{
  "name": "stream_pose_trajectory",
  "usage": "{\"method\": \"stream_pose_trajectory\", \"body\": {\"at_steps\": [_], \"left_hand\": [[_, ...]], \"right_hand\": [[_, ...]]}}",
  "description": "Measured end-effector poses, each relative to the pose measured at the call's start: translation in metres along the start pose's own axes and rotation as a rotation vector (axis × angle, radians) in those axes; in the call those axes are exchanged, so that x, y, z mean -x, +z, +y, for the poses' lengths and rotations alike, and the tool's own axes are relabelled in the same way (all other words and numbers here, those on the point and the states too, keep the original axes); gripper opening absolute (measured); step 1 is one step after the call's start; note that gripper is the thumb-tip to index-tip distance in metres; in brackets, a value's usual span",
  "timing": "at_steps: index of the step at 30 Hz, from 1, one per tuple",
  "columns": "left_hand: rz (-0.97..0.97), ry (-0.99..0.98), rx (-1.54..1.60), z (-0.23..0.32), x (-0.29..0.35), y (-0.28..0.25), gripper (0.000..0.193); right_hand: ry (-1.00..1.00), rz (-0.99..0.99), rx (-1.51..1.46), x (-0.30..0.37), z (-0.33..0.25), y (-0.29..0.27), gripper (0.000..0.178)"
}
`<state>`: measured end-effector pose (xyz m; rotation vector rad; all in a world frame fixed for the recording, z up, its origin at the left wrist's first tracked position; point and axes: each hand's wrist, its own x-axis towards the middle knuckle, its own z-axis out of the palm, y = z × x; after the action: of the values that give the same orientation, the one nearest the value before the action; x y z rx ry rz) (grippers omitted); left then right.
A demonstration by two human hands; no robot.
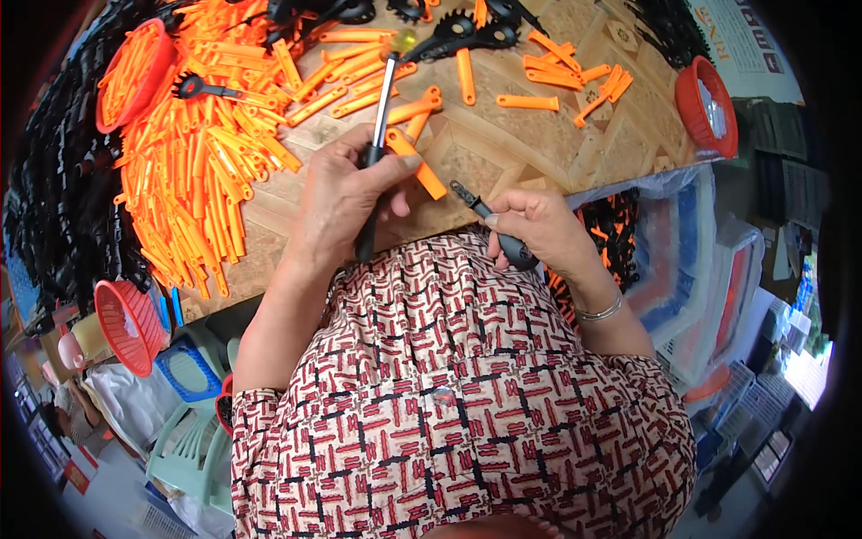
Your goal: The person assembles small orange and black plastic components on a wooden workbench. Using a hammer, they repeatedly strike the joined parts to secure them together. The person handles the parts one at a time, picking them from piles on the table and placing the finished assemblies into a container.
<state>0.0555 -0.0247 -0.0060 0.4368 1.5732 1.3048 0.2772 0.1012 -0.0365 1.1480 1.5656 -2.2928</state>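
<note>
My left hand (pixel 346 189) is closed around the black grip of a long tool with a shiny metal shaft (pixel 385 99). The shaft points away from me, its far end beside a small yellowish, see-through piece (pixel 402 41). Against the left thumb tip is a flat orange handle piece (pixel 426 174); whether the fingers pinch it I cannot tell. To the right, my right hand (pixel 539 229) grips a black handle-like part (pixel 480 207) with a small looped tip, held near the table's front edge.
A big heap of orange handle pieces (pixel 202 171) covers the table's left. Black utensil heads (pixel 462 34) lie at the back. Red baskets stand left (pixel 135 76) and right (pixel 707 108). Below the table edge, a striped bag (pixel 669 242) adjoins black and orange parts (pixel 611 225).
</note>
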Motion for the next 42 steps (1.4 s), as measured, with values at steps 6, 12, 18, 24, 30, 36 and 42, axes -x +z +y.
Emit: {"method": "stream_pose_trajectory", "body": {"at_steps": [6, 12, 18, 24, 30, 36, 42], "left_hand": [[-0.047, -0.002, -0.087, -0.023, -0.011, 0.009, 0.015], [0.040, 0.039, -0.324, -0.020, 0.001, -0.001, 0.016], [0.308, 0.238, -0.323, -0.020, 0.013, -0.022, 0.017], [0.553, 0.307, -0.625, -0.009, 0.026, -0.076, 0.025], [0.414, 0.263, -1.171, -0.028, 0.037, -0.061, 0.035], [0.424, 0.293, -1.229, -0.020, 0.024, -0.059, 0.028], [0.558, 0.488, -1.414, -0.031, 0.034, -0.048, 0.020]], "right_hand": [[-0.138, 0.157, 0.019, 0.014, 0.016, -0.002, 0.015], [-0.314, 0.289, 0.050, 0.013, 0.012, -0.001, 0.014], [-0.474, 0.420, 0.007, -0.004, -0.011, -0.022, 0.014], [-0.533, 0.346, 0.184, -0.019, -0.001, 0.000, 0.013], [-0.518, 0.226, 0.225, -0.025, -0.006, 0.024, 0.016], [-0.580, 0.189, 0.332, -0.030, -0.007, 0.039, 0.016], [-0.455, 0.125, 0.245, -0.032, -0.021, 0.038, 0.017]]}}
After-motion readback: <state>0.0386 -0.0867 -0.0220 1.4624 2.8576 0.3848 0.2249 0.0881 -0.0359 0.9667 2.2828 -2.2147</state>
